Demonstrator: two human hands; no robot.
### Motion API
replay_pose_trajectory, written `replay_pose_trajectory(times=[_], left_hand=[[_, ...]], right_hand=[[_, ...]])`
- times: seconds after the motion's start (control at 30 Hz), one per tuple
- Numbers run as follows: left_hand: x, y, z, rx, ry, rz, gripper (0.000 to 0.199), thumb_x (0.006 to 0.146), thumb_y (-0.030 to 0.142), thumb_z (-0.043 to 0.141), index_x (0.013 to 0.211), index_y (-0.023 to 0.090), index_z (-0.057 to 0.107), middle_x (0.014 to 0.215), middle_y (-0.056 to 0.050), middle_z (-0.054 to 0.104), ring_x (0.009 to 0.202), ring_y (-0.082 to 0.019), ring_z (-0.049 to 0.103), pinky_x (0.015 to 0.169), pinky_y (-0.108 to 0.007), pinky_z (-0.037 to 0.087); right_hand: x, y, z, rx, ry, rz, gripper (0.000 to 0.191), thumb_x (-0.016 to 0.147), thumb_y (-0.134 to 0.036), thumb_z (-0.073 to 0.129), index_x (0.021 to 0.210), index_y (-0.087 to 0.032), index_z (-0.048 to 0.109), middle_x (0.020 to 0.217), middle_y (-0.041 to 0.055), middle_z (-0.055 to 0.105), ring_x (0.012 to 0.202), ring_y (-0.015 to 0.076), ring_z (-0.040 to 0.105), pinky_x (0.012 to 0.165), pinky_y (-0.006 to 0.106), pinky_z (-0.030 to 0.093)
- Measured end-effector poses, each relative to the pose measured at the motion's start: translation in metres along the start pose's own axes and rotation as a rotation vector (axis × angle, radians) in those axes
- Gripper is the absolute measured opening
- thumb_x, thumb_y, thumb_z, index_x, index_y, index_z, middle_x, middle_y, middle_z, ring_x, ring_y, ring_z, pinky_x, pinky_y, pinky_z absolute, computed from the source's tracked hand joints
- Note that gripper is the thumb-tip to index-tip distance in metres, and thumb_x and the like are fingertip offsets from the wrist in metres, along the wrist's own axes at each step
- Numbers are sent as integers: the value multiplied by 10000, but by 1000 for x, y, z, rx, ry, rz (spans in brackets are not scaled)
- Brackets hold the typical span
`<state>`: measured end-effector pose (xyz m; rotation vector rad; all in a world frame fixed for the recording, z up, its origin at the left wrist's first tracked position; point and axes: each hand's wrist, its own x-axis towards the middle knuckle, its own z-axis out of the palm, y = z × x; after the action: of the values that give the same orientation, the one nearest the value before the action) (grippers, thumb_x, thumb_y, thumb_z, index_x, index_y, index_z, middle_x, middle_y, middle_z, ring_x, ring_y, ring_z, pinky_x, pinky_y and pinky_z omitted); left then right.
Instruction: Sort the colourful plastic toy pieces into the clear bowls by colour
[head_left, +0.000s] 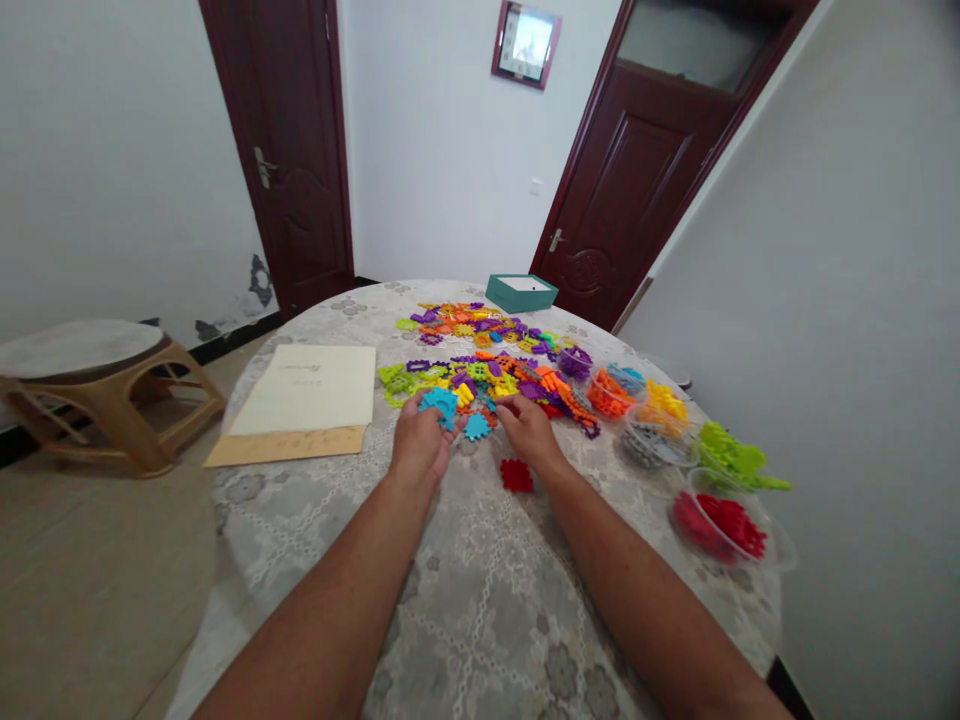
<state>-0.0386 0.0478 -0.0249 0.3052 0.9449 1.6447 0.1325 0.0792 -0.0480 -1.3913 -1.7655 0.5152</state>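
Blue gear-shaped pieces are held in my left hand, its fingers curled round them. My right hand has its fingers pinched together at the near edge of the mixed pile; what they hold, if anything, is too small to tell. Between the hands another blue piece lies on the tablecloth. A red square piece lies just below my right hand. Beyond both hands spreads a pile of green, purple, yellow and orange pieces.
Clear bowls of sorted pieces line the right side: orange, yellow, grey, green and red. Papers lie at left. A green box stands at the far edge.
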Motion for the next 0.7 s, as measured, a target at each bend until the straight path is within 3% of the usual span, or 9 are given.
replay_pose_trajectory(times=[0.13,0.27,0.47,0.6,0.7], left_hand=[[4,9,-2,-53,55,43,637,625,-19,536,1185,280,592,987,-19,664,874,-164,666,843,-446,639],[4,7,-3,-32,32,49,618,619,-21,543,1170,254,602,1018,-35,674,889,-173,675,831,-420,635],[4,1,-5,27,3,15,586,613,-26,575,1133,242,625,1003,-37,679,833,-164,675,767,-354,628],[5,-3,-4,57,-14,-25,603,635,-22,591,1181,233,626,989,-50,694,807,-167,676,731,-336,623],[5,-6,-4,75,-26,-40,591,644,-22,587,1186,209,622,982,-55,695,800,-160,673,736,-337,626]], right_hand=[[-11,6,9,-313,-81,-113,377,952,-376,629,1265,-170,673,1229,130,688,1130,233,638,993,334,480],[-17,-1,20,-484,-162,-78,502,928,-461,675,1358,-209,624,1292,139,638,1144,256,629,964,343,487],[-13,3,14,-362,-164,-19,511,872,-386,738,1332,-194,621,1169,99,688,1038,228,640,904,318,486],[-17,9,8,-335,-202,-41,181,895,-277,682,1044,-181,719,1012,68,695,954,204,639,876,299,476],[-21,9,9,-345,-140,-69,369,876,-272,700,1231,-170,685,1198,117,655,1085,226,622,951,313,475]])
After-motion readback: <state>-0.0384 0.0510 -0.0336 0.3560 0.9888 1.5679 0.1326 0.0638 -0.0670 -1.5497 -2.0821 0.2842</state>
